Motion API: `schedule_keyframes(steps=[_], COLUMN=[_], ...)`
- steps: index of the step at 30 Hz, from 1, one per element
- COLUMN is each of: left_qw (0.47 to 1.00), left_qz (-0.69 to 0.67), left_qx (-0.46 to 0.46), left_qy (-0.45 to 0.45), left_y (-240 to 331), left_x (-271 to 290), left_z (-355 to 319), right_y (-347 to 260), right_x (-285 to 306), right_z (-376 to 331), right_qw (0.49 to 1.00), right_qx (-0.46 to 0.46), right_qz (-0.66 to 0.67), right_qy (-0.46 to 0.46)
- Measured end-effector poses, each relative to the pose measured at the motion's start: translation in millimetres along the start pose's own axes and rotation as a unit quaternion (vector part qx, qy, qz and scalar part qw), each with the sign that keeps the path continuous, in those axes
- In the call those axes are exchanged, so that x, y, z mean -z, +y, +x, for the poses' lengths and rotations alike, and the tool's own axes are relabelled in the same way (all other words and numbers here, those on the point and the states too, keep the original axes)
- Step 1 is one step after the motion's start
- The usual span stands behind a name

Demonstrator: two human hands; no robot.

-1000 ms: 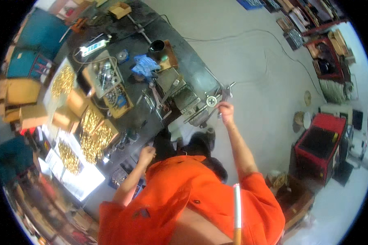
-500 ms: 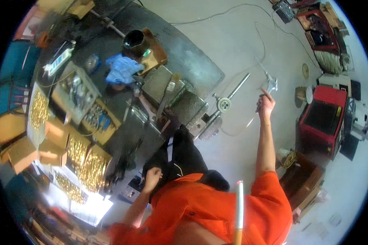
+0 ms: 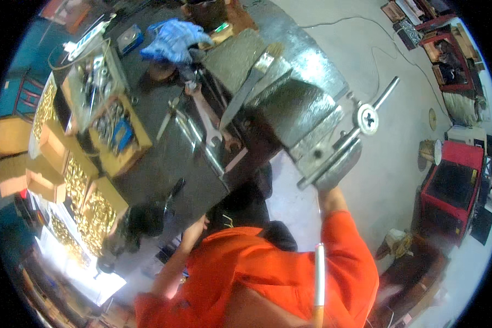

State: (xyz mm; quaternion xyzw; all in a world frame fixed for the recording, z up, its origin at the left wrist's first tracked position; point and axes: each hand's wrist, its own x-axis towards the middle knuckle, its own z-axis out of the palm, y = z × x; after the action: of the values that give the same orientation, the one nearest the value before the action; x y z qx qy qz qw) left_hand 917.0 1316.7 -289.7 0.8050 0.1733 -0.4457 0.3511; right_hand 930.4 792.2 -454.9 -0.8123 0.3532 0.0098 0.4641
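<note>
My left hand (image 3: 193, 232) is at the bench's near edge by my black trousers, fingers loosely curled, with nothing seen in them. My right arm reaches to the near right side of the vise (image 3: 298, 117). My right hand (image 3: 330, 198) is mostly hidden behind the vise's end, so its fingers and anything in them do not show. Beside the vise jaws sits a die stock (image 3: 365, 119) with a round die and long bar handles. On the vise lies a flat brush (image 3: 251, 82). Open-ended spanners (image 3: 206, 116) rest left of it.
On the left stand boxes of brass-coloured parts (image 3: 99, 213) and a wooden tray of metal pieces (image 3: 120, 134). A blue glove (image 3: 175, 41) lies at the back of the bench. A red machine (image 3: 452, 180) stands at right. A cigarette (image 3: 319, 279) juts up in front.
My right hand has come from out over the floor, where it held a pale hose-fed air gun, down behind the vise. The gun is out of sight. My view has shifted closer to the bench.
</note>
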Motion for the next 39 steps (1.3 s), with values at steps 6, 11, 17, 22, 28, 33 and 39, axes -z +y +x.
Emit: schedule_keyframes(steps=[6,11,17,22,28,33,39], left_qw=[0.945,0.963,0.952,0.943,0.937,0.936,0.945], left_qz=[0.002,-0.132,-0.194,-0.073,-0.015,0.033,0.005], left_qx=[-0.221,-0.166,-0.137,-0.156,-0.154,-0.155,-0.172], left_qy=[0.243,0.163,0.192,0.285,0.313,0.315,0.278], left_y=[-65.5,-68.5,-78.5,-73.7,-51.7,-61.3,-57.5], left_x=[-19.8,-1.0,-17.5,-33.1,-24.2,-25.9,-13.2], left_z=[-11.3,-34.0,-48.6,-56.6,-62.6,-63.0,-59.6], right_y=[23.8,37.7,-4.3,13.4,46.7,30.8,74.9], right_x=[-59.0,-96.9,-110.9,-137.1,-176.4,-176.2,-200.9], right_z=[27.3,63.2,69.6,104.6,111.9,70.3,21.5], right_qw=[0.995,0.999,0.971,0.952,0.873,0.809,0.915], right_qx=[0.067,-0.008,0.011,0.156,0.434,0.384,0.126], right_qz=[0.069,0.034,-0.231,-0.256,-0.215,-0.426,-0.322], right_qy=[-0.035,0.033,-0.062,-0.052,0.06,-0.128,-0.206])
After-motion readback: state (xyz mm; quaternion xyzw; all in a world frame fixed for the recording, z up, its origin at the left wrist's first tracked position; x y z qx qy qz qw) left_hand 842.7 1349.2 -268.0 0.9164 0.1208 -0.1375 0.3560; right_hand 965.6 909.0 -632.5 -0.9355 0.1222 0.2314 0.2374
